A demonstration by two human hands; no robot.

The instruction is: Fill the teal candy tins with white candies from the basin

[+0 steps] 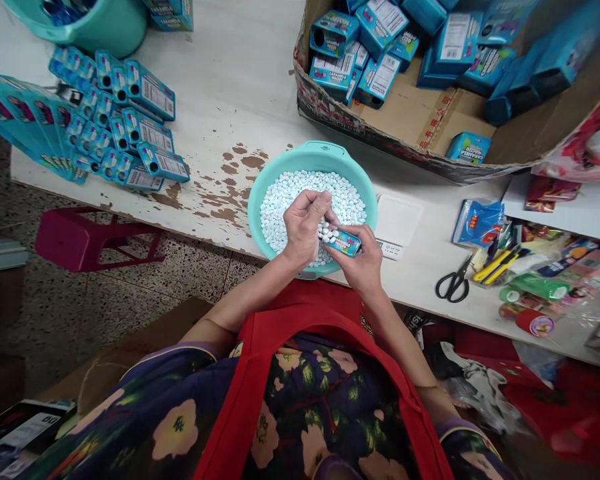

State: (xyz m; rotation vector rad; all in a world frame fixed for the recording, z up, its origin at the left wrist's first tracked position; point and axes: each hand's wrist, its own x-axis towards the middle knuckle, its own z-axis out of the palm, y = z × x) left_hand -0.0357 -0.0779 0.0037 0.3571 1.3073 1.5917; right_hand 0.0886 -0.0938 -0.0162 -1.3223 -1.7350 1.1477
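Observation:
A turquoise basin (257, 200) full of small white candies (290, 187) stands at the table's front edge. Over it my right hand (363, 260) grips a small blue candy box (346, 244), tilted with one end towards my left hand. My left hand (303, 227) is closed, thumb on top, and cupped round some white candies (326, 233) at that end of the box. The fingers' undersides are hidden, and I cannot tell how many candies are in the box.
A white scale (397, 223) stands right of the basin. Behind it, a cardboard box (405, 127) holds blue boxes. Rows of blue boxes (153, 137) and another turquoise tub (115, 30) are at left. Scissors (453, 283) lie at right, a purple stool (80, 240) below the table.

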